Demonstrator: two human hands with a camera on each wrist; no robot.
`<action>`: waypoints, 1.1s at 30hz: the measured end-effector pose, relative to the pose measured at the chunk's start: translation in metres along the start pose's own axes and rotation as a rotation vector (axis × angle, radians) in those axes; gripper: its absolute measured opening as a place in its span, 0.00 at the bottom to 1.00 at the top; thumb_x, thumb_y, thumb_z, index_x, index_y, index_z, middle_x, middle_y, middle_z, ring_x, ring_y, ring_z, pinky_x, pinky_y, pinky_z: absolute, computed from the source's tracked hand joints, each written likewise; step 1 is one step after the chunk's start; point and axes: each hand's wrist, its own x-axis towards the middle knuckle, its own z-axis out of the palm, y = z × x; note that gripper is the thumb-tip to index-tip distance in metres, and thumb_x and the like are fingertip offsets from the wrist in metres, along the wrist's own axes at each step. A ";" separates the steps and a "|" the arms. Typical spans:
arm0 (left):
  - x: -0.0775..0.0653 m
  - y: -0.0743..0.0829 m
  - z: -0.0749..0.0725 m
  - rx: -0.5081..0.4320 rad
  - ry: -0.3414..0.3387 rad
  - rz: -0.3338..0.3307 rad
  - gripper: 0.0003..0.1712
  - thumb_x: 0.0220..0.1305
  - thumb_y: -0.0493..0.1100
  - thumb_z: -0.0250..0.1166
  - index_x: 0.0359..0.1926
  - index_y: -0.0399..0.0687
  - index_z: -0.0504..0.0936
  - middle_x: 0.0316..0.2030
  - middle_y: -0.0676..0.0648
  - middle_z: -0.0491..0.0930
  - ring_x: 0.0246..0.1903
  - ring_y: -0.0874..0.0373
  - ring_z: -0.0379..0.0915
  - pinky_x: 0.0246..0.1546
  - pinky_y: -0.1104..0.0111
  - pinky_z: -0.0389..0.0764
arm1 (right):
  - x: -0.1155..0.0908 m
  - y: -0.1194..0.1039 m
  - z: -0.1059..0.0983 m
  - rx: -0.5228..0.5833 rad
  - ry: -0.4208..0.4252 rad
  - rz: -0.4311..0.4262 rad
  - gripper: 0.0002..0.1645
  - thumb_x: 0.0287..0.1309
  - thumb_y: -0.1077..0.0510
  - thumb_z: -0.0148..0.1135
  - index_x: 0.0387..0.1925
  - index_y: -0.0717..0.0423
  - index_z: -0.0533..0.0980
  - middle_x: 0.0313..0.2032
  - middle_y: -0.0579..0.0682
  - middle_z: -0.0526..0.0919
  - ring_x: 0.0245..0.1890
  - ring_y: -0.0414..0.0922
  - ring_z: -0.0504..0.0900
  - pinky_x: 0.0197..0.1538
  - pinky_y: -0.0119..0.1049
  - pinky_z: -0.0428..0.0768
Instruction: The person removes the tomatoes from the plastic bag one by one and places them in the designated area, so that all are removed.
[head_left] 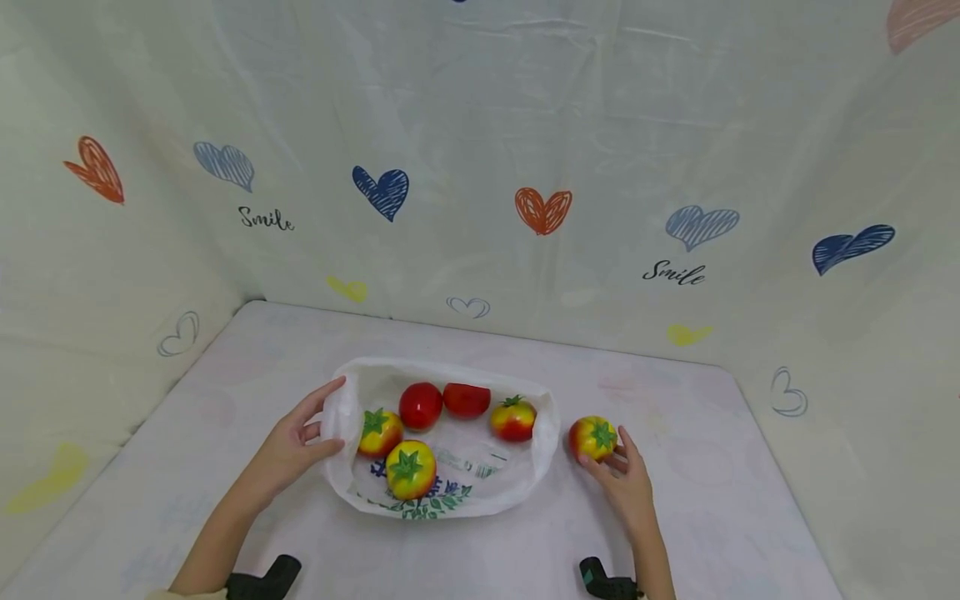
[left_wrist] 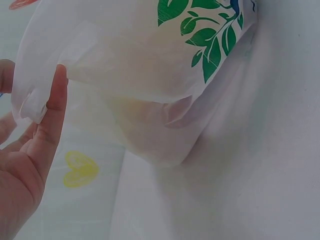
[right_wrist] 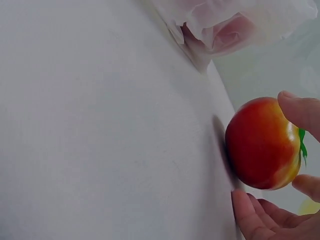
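A white plastic bag (head_left: 480, 498) printed with green leaves lies open-mouthed on the table. Inside it are a plain red tomato (head_left: 421, 406), a cut red tomato piece (head_left: 467, 400) and several red-and-yellow tomatoes with green tops, one of them (head_left: 411, 470) at the front. My left hand (head_left: 288, 450) holds the bag's left rim; the left wrist view shows the plastic (left_wrist: 37, 95) between thumb and fingers. To the right of the bag, my right hand (head_left: 626, 483) grips another red-and-yellow tomato (right_wrist: 262, 145) between thumb and fingertip, with other fingers lower, near the table.
The white table (head_left: 675, 533) ends at a pale curtain (head_left: 465, 108) printed with hearts and "Smile", which stands behind and along the sides. Dark wrist mounts (head_left: 262, 579) sit under both forearms. The right-hand tomato is close to the bag's right side.
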 end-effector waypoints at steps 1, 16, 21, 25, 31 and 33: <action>0.000 0.000 0.000 0.000 0.000 0.001 0.44 0.58 0.34 0.63 0.71 0.50 0.51 0.65 0.32 0.55 0.55 0.33 0.69 0.40 0.63 0.83 | -0.002 0.000 0.000 0.009 -0.005 0.006 0.58 0.49 0.41 0.66 0.73 0.50 0.44 0.63 0.64 0.59 0.60 0.60 0.66 0.58 0.52 0.73; 0.001 0.000 -0.001 0.017 -0.005 0.023 0.44 0.58 0.34 0.63 0.72 0.50 0.50 0.66 0.32 0.54 0.56 0.32 0.68 0.40 0.62 0.83 | -0.032 -0.004 0.007 0.062 -0.020 0.057 0.58 0.50 0.48 0.68 0.73 0.50 0.42 0.67 0.67 0.55 0.65 0.63 0.62 0.59 0.49 0.70; 0.001 0.000 0.001 0.022 -0.007 0.022 0.44 0.58 0.34 0.63 0.72 0.50 0.51 0.65 0.32 0.55 0.55 0.33 0.68 0.40 0.62 0.83 | -0.040 -0.007 0.008 0.043 -0.020 0.048 0.58 0.50 0.47 0.68 0.72 0.53 0.44 0.67 0.67 0.54 0.64 0.65 0.61 0.60 0.50 0.69; 0.000 0.001 0.001 0.026 -0.004 0.021 0.44 0.58 0.34 0.63 0.71 0.49 0.51 0.64 0.32 0.55 0.55 0.32 0.68 0.40 0.61 0.83 | -0.046 -0.011 0.008 0.039 -0.030 0.062 0.56 0.51 0.45 0.67 0.72 0.55 0.46 0.68 0.67 0.53 0.64 0.65 0.61 0.61 0.54 0.68; 0.000 0.001 0.001 0.028 -0.001 0.023 0.44 0.58 0.34 0.63 0.71 0.48 0.51 0.64 0.32 0.55 0.56 0.32 0.68 0.40 0.61 0.83 | -0.059 -0.021 0.009 0.051 -0.008 0.033 0.49 0.52 0.45 0.66 0.69 0.56 0.53 0.68 0.62 0.56 0.65 0.62 0.61 0.63 0.55 0.66; 0.000 0.001 0.001 0.029 -0.001 0.022 0.44 0.58 0.34 0.62 0.71 0.48 0.51 0.64 0.32 0.56 0.55 0.32 0.68 0.40 0.61 0.83 | -0.064 -0.025 0.010 0.071 0.014 -0.012 0.45 0.52 0.47 0.66 0.66 0.56 0.57 0.67 0.60 0.59 0.63 0.60 0.64 0.63 0.54 0.66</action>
